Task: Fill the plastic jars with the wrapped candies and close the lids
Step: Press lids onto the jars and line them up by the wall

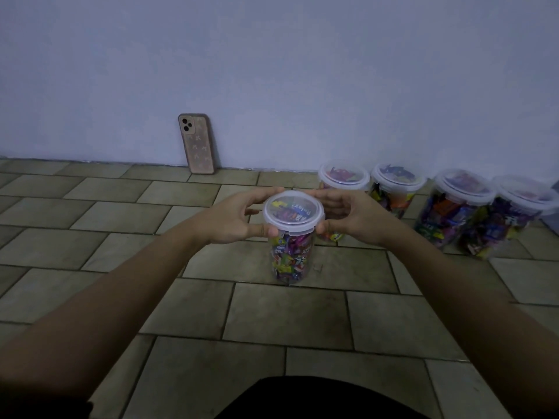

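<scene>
1. The clear cylindrical plastic jar [302, 267] stands upright on the brown tiled floor [287, 313] in the middle of the view. It is packed almost to the top with bright wrapped candies [286, 257].
2. A translucent round plastic lid [293, 210] sits on its mouth. Whether it is seated all the way round cannot be told.
3. The left hand [234, 220] curls round the lid's left rim, thumb on the near edge and fingers over the far edge. The right hand [351, 219] mirrors it on the right rim. Both grip the lid, not the jar wall.
4. Judging by its fill, the jar is probably fairly heavy and steady. Its thin wall looks smooth, so it may be slippery and give under a squeeze.
5. The rim is likely the stiffest place to hold. Even downward pressure at opposite points should close it, while a lopsided push could tip the tall jar.
6. Four filled lidded jars [453, 213] stand to the right, the two farthest against the pale wall [272, 71], and another jar [332, 236] is partly hidden behind the right hand. A phone in a pink case [198, 143] leans on the wall.
</scene>
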